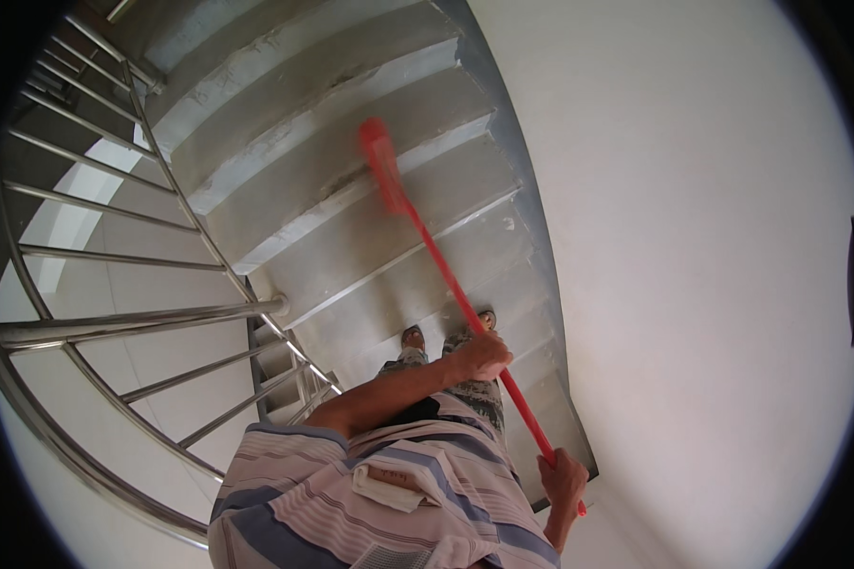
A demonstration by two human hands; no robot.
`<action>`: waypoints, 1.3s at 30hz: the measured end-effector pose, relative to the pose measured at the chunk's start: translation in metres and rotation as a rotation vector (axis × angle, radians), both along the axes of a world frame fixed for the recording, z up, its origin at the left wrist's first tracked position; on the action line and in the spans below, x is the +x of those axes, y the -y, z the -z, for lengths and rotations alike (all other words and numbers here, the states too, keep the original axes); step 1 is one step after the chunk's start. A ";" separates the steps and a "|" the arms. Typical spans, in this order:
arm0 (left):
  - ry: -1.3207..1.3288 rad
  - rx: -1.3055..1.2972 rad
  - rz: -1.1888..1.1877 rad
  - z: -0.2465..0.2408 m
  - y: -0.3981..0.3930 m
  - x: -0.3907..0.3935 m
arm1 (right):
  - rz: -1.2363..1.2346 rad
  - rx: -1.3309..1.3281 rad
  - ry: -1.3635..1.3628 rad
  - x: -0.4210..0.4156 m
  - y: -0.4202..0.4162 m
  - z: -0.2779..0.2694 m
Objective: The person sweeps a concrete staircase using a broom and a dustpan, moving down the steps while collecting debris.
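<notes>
A red broom (441, 264) with a long handle runs diagonally across the concrete steps before me. Its red head (382, 167) is blurred and lies over the steps further up the picture; whether it touches them I cannot tell. My left hand (482, 357) is wrapped around the middle of the handle, in front of my body. Lower down at the right, my right hand (563, 478) grips the handle close to its end, whose tip shows just below the fist.
Curving concrete stairs (398, 277) have worn, chipped edges. A stainless steel railing (142, 313) bounds them on the left, with an open drop beyond. The white wall (669, 249) with a grey skirting band (523, 156) closes the right side. My sandalled feet (413, 337) stand on a step.
</notes>
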State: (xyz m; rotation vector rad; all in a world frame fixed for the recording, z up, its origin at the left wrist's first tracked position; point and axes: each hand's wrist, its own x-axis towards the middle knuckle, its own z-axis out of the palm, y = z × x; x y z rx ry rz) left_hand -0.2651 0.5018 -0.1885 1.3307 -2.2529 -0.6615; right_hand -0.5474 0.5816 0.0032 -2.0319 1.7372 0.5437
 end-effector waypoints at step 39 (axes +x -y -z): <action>0.472 0.079 -0.586 0.023 -0.048 0.251 | -0.441 0.169 0.365 0.173 0.110 0.097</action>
